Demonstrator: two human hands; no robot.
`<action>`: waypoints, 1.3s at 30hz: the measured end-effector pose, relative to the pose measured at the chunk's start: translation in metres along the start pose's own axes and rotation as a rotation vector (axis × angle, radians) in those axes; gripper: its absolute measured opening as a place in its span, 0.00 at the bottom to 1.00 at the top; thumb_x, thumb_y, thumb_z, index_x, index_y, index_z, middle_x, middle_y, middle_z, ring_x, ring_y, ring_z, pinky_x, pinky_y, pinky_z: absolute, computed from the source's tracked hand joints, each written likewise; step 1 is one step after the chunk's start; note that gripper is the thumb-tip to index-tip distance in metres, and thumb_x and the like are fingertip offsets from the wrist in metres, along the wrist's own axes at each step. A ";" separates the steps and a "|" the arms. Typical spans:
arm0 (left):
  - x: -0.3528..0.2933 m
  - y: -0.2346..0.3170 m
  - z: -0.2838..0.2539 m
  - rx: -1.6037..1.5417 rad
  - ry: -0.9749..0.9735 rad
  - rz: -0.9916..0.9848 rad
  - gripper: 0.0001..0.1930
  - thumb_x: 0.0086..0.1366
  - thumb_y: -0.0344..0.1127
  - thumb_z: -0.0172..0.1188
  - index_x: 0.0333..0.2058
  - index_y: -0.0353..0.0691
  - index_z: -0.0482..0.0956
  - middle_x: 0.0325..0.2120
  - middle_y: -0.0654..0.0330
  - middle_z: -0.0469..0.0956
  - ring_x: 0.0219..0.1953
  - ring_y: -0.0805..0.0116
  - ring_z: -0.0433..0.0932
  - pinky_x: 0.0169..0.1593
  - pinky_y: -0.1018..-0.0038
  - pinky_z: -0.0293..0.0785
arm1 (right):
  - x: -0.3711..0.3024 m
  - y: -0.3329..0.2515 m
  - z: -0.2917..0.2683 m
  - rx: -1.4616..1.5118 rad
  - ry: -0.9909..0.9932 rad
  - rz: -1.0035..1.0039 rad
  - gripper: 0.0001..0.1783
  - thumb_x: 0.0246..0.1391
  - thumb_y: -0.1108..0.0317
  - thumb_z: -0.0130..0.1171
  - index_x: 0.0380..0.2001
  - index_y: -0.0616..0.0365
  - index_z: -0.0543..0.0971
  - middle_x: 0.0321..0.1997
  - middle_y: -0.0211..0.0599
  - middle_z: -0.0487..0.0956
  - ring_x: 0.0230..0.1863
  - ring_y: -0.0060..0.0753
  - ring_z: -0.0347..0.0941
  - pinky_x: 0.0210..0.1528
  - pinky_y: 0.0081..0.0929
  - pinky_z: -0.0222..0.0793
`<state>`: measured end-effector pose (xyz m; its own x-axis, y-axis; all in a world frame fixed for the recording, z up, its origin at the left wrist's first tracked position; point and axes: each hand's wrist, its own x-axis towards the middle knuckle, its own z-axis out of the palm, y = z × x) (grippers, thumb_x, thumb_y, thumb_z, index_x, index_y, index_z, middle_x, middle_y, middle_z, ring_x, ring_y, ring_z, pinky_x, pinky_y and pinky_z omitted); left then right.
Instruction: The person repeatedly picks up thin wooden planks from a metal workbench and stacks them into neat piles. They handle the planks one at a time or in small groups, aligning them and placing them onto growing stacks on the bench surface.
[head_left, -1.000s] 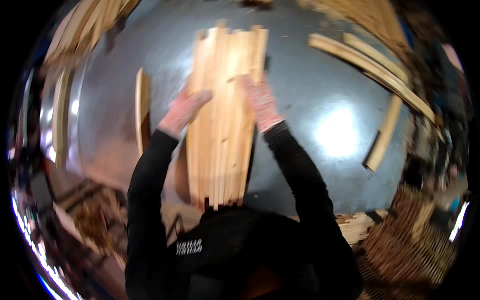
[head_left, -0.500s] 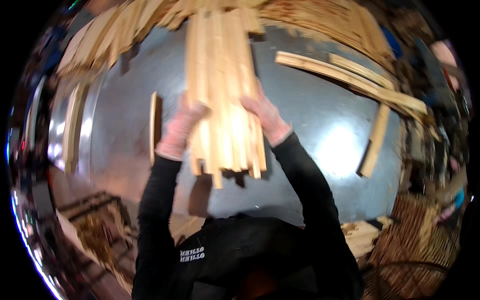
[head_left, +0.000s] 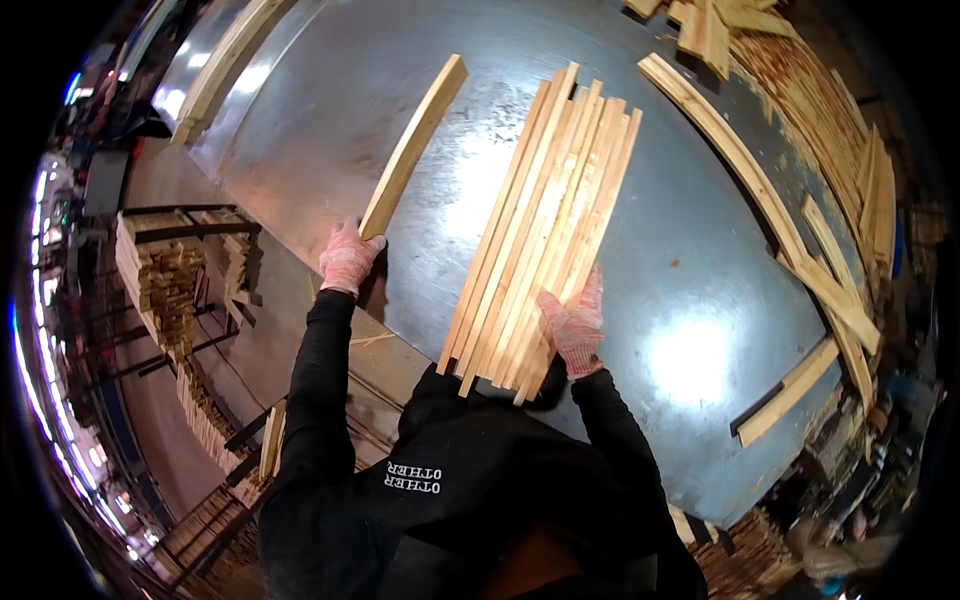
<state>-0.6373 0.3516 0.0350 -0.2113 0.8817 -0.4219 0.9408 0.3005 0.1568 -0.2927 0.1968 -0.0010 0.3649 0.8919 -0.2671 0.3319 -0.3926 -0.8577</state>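
Note:
A bundle of pale wooden strips [head_left: 550, 230], laid side by side, slants across the metal table with uneven ends. My right hand [head_left: 577, 322], in a pink-and-white knit glove, grips its right edge near the lower end, thumb on top and fingers along the side. Left of the bundle, apart from it, is a single wooden board [head_left: 415, 145]. My left hand [head_left: 349, 258], gloved alike, is closed around the near end of that board; some fingers are hidden beneath it.
On the grey metal table [head_left: 690, 230], long boards [head_left: 735, 160] lie crossed at the right, with a short piece [head_left: 790, 393] nearby. Stacked wood [head_left: 810, 110] fills the far right. Another board [head_left: 228, 65] lies far left. Racks of wood [head_left: 170, 280] stand left, below the table.
The bundle has come nearer and is now tilted. My left hand has let go of it and taken hold of the single board at the left. The view has turned.

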 end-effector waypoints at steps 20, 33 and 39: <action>-0.041 0.095 -0.004 -0.544 -0.272 0.267 0.27 0.60 0.46 0.66 0.56 0.41 0.79 0.42 0.59 0.84 0.44 0.70 0.80 0.50 0.71 0.74 | 0.021 -0.001 0.009 0.001 -0.163 -0.238 0.60 0.46 0.52 0.72 0.71 0.71 0.48 0.73 0.65 0.53 0.74 0.62 0.50 0.74 0.45 0.48; -0.088 0.056 -0.077 -0.044 0.422 -0.005 0.26 0.63 0.56 0.56 0.55 0.51 0.76 0.46 0.52 0.83 0.51 0.49 0.79 0.52 0.59 0.73 | 0.137 -0.108 0.166 -0.301 -0.379 -0.564 0.45 0.57 0.61 0.55 0.69 0.76 0.51 0.74 0.68 0.53 0.75 0.58 0.52 0.75 0.38 0.50; -0.002 0.042 -0.053 -0.102 0.228 0.121 0.23 0.64 0.50 0.59 0.54 0.46 0.77 0.46 0.52 0.82 0.50 0.50 0.80 0.51 0.58 0.74 | 0.213 -0.132 0.137 -0.253 -0.460 -0.616 0.38 0.62 0.54 0.50 0.70 0.63 0.58 0.75 0.50 0.58 0.74 0.48 0.56 0.74 0.36 0.52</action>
<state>-0.6117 0.3817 0.0900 -0.1639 0.9692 -0.1840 0.9337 0.2126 0.2883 -0.3783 0.4689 -0.0053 -0.3235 0.9460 0.0201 0.5637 0.2097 -0.7989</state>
